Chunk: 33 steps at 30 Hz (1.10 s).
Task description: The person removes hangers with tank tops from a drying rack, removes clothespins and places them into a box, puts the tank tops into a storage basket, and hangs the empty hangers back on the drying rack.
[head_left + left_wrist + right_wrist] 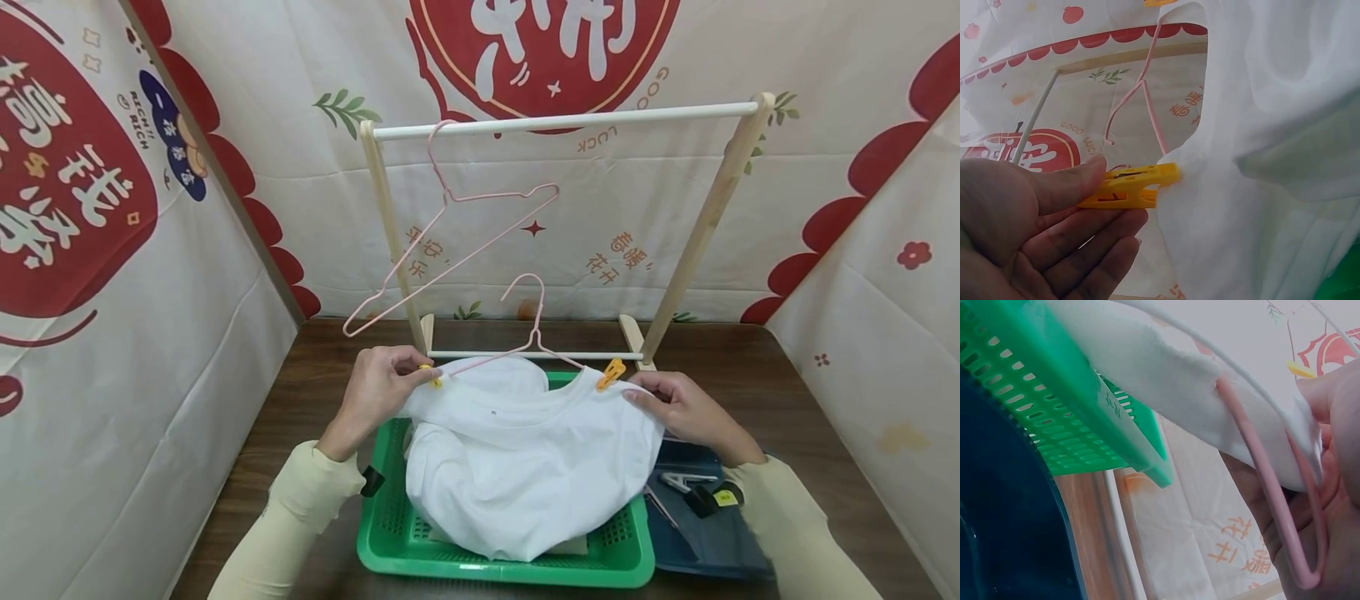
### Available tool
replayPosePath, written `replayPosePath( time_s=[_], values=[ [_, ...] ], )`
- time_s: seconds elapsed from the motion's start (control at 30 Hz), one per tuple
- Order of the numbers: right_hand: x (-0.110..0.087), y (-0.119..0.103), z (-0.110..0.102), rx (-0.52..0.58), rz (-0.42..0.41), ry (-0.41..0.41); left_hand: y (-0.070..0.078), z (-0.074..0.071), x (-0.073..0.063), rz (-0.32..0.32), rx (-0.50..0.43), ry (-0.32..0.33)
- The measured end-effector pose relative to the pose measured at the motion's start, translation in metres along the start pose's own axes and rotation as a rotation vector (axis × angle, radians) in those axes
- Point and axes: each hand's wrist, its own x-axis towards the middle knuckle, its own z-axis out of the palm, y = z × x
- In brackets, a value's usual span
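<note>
A white T-shirt [517, 458] hangs on a pink hanger [537, 312], its lower part bunched in a green basket [510, 572]. My left hand [375, 390] pinches a yellow clothespin [1129, 184] between thumb and fingers, and the clothespin bites on the shirt's left shoulder. A second yellow clothespin [611, 373] is clipped at the other shoulder. Beside it my right hand [686, 410] grips the shirt's right shoulder. In the right wrist view, the pink hanger's end [1300, 569] sticks out from the white cloth against that hand; some fingers are hidden behind the cloth.
Behind the basket stands a wooden rack with a white top rail [570, 122]. Another pink hanger [450, 200] hangs at the rail's left end. A dark blue tray [705, 550] lies right of the basket, holding a small white piece. Printed cloth walls surround the brown table [255, 483].
</note>
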Motion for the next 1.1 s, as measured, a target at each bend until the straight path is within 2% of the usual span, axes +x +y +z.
replayPosePath(
  time_s=[0.3, 0.7, 1.1],
  values=[
    [0.000, 0.001, 0.001, 0.004, 0.002, 0.013, 0.005, -0.002, -0.002, 0.014, -0.019, 0.046],
    [0.001, 0.001, 0.001, 0.006, 0.033, 0.024, 0.017, 0.002, -0.001, 0.014, -0.026, -0.023],
    [0.004, 0.006, 0.001, -0.007, 0.013, 0.007, 0.036, 0.007, 0.002, 0.062, -0.030, -0.092]
  ],
)
